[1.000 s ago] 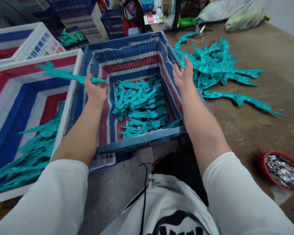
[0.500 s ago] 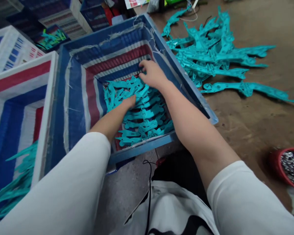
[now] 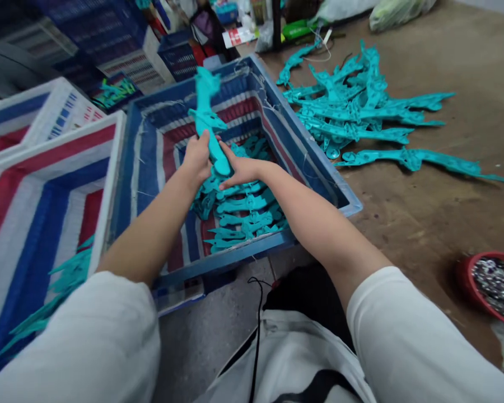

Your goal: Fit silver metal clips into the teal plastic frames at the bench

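My left hand (image 3: 198,159) is closed around a turquoise plastic piece (image 3: 212,131), long and jointed like a clip half, raised upright above the blue crate. It may be several pieces stacked; I cannot tell. My right hand (image 3: 242,169) is at the lower end of that piece, thumb and fingers spread around it; contact is unclear. Beneath both hands, many similar turquoise pieces (image 3: 250,204) lie in rows inside the blue crate (image 3: 327,168), which has a striped red, white and blue lining.
On the brown table to the right lies a pile of turquoise pieces (image 3: 361,115). A red bucket (image 3: 466,280) of small shiny metal parts stands nearer me. A white crate (image 3: 113,162) with turquoise pieces is at left. Stacked crates (image 3: 126,67) and plastic bags (image 3: 397,14) are behind.
Both hands have come up from the pieces in the crate and closer together. My left hand now holds a turquoise piece raised above the others. The view has tilted up slightly.
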`<action>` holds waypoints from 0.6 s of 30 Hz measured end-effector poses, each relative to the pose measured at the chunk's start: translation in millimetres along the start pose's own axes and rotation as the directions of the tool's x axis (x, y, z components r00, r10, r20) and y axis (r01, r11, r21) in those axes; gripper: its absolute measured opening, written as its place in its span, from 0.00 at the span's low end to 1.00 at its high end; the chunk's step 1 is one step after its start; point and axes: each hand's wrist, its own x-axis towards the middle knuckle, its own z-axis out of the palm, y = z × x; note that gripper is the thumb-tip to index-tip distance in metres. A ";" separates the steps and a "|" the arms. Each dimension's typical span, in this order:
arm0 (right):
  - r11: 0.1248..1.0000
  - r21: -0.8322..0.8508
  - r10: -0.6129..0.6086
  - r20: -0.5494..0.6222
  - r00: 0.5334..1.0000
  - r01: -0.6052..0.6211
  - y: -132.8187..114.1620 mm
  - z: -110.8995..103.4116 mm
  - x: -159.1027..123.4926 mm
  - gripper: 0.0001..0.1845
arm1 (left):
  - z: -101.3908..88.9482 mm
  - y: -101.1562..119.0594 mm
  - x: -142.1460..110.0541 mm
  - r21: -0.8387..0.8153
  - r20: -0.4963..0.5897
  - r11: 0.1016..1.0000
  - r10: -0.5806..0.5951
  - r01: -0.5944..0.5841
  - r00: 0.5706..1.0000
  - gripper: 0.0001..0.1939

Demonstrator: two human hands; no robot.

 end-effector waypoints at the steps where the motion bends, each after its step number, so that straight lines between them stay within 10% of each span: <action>1: 0.996 0.038 -0.075 -0.045 0.996 0.077 -4.3 4.2 0.9 0.78 | -4.8 7.9 -11.6 -0.060 -0.029 0.998 0.027 -0.029 0.999 0.24; 7: 0.989 0.086 -0.098 -0.220 0.971 0.119 -9.5 7.8 -2.6 0.52 | -1.7 13.1 -68.5 -0.355 0.106 0.933 0.099 -0.055 0.989 0.29; 12: 0.964 0.262 0.078 -0.434 0.898 0.043 -6.4 -3.5 -8.4 0.35 | -5.3 15.3 -65.2 -0.126 0.205 0.992 0.050 -0.025 0.977 0.39; 18: 0.726 0.665 0.502 -0.686 0.527 0.174 3.4 -40.0 -4.9 0.44 | -33.7 16.0 -39.0 -0.026 -0.033 0.999 0.040 -0.041 0.999 0.32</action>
